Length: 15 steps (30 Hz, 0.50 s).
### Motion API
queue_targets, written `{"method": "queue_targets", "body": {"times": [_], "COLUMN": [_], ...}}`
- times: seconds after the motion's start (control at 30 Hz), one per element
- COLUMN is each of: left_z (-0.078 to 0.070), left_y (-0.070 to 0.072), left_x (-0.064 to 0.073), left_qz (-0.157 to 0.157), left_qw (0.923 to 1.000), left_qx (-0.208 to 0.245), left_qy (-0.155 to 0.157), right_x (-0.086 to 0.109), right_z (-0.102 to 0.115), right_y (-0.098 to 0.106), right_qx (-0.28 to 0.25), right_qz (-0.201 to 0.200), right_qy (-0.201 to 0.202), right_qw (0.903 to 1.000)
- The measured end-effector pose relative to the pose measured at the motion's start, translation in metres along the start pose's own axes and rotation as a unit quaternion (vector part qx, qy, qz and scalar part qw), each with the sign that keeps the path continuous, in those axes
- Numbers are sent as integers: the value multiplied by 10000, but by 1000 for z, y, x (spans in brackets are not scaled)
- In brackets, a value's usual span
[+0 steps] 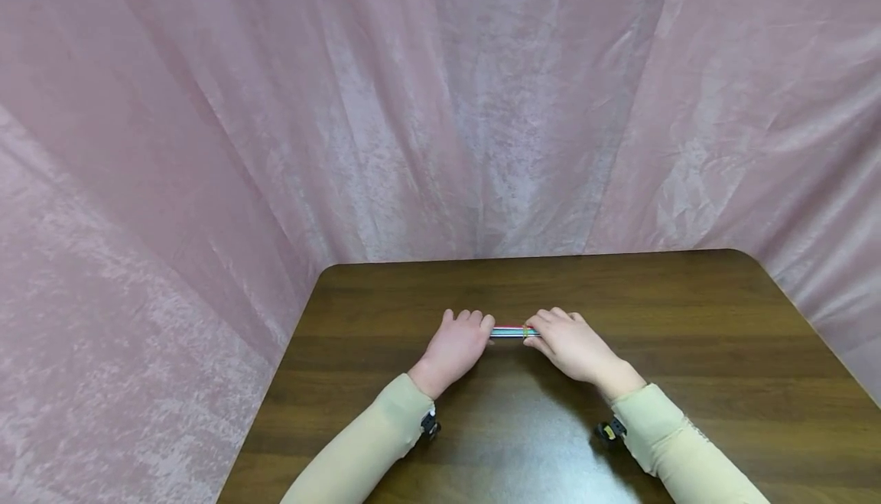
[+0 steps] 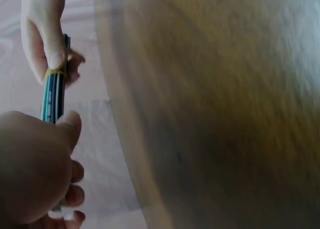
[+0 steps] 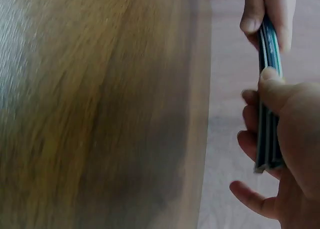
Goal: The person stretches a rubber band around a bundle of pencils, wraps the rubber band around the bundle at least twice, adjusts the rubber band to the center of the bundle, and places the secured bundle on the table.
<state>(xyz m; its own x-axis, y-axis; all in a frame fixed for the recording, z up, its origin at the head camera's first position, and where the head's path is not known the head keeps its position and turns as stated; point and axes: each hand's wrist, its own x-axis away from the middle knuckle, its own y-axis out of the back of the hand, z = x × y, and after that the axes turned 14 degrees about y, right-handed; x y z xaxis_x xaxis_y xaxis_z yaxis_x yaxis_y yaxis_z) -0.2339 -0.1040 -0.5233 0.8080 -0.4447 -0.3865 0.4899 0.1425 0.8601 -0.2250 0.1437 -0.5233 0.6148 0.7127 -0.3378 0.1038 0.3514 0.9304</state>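
A slim bundle of pencils (image 1: pixel 508 332), striped teal, white, red and dark, stretches sideways between both hands above the table. My left hand (image 1: pixel 457 345) grips its left end, with the fingers curled round it and the thumb along the near side. At the other end, my right hand (image 1: pixel 570 345) holds the bundle between thumb and fingers. A yellowish rubber band (image 2: pixel 55 73) circles the pencils right at the right thumb. The pencils' blunt ends (image 3: pixel 267 167) stick out below the right palm in the right wrist view. The hands cover much of the bundle's length.
The brown wooden table (image 1: pixel 523 427) spreads under the hands, with rounded far corners. Pink velvety curtains (image 1: pixel 482 106) hang behind it and at the sides. Dark wrist cameras (image 1: pixel 430 424) sit at the cuffs of the pale green sleeves (image 1: pixel 365 443).
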Motion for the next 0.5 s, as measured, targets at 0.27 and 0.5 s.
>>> {"method": "queue_targets", "body": {"times": [0.27, 0.5], "left_z": [-4, -7], "left_y": [-3, -4], "left_x": [5, 10], "left_qz": [-455, -71], "left_qw": [9986, 9999], "left_qx": [-263, 122], "left_qy": [21, -88], "right_x": [-1, -3], "right_z": [6, 7], "right_y": [-11, -12], "right_qx": [391, 555], "right_qz": [62, -57], "right_qy": [332, 513], "right_qw": [9987, 9971]}}
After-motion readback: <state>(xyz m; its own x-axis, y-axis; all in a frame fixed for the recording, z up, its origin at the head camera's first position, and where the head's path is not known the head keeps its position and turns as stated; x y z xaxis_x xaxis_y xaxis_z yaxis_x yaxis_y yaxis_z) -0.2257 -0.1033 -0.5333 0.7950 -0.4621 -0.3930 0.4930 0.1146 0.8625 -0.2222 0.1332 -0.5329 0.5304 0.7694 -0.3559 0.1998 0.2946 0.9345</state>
